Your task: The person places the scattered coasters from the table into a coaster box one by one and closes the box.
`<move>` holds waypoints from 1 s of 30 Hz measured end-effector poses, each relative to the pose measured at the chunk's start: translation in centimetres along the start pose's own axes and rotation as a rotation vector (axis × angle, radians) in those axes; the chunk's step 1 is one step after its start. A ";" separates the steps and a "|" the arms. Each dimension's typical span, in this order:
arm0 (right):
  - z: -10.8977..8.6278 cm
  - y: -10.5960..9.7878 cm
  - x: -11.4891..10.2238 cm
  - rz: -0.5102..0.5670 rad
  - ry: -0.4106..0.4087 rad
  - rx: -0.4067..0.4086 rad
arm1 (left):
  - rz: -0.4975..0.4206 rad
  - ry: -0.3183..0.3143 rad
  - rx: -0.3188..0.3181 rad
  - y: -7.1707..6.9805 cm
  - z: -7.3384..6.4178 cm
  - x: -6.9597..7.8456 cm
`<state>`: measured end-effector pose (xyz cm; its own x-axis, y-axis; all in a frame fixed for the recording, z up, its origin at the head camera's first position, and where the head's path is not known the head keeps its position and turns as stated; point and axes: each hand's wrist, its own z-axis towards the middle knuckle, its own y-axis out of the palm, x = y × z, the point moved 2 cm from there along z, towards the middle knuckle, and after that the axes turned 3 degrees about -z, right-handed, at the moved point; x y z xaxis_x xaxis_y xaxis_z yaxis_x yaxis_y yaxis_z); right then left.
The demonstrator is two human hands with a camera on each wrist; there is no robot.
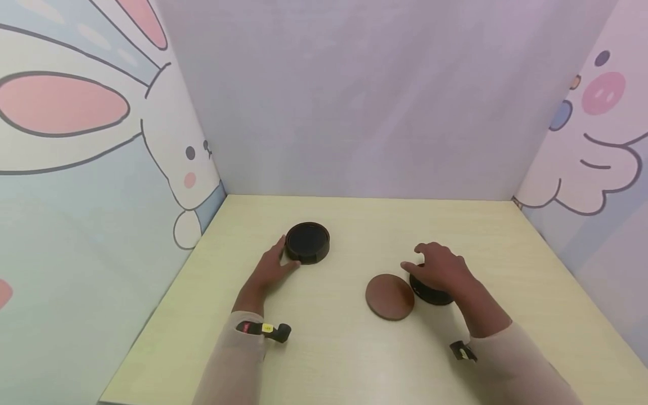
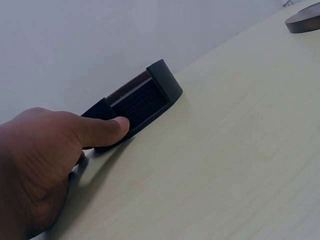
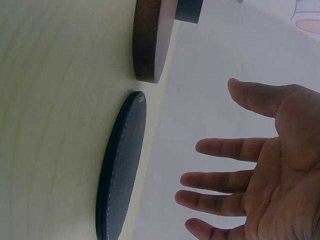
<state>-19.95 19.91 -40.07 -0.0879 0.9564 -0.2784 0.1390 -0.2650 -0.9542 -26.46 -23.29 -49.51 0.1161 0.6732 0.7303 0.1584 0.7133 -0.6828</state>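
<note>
A round black coaster holder (image 1: 319, 252) stands left of the table's middle, with a stack of dark coasters (image 2: 137, 102) showing through its side slot. My left hand (image 1: 270, 270) grips the holder, thumb at the slot and fingers at its left side. On the right, my right hand (image 1: 442, 270) hovers over black stitched coasters (image 3: 122, 170), its fingers spread and holding nothing. From above, that hand hides part of the black coasters. Just left of them lies a thick round brown coaster (image 1: 390, 297), its dark edge (image 3: 145, 50) visible in the right wrist view.
The pale wooden table (image 1: 324, 360) is enclosed by a plain back wall (image 1: 344, 101) and two side walls with cartoon animals. Wrist cameras (image 1: 275, 332) are strapped over both sleeves.
</note>
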 end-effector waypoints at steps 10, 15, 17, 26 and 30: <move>-1.0 0.5 2.2 0.034 -0.012 -0.010 | -0.021 0.017 0.001 -0.1 -0.2 0.3; -1.3 0.9 3.3 0.069 -0.070 -0.010 | -0.022 0.015 0.010 0.0 -0.1 0.1; -1.4 1.0 3.6 0.092 -0.099 -0.022 | -0.020 0.014 0.009 0.1 0.0 0.0; -1.5 1.0 4.0 0.117 -0.156 -0.118 | -0.011 0.004 0.006 0.0 -0.1 0.3; -1.6 1.1 4.0 0.110 -0.148 -0.152 | -0.005 -0.004 0.008 0.0 0.0 0.2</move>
<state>-18.62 23.64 -42.07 -0.2056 0.8915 -0.4037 0.3018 -0.3346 -0.8927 -26.39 -23.14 -49.38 0.1117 0.6706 0.7334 0.1509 0.7180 -0.6795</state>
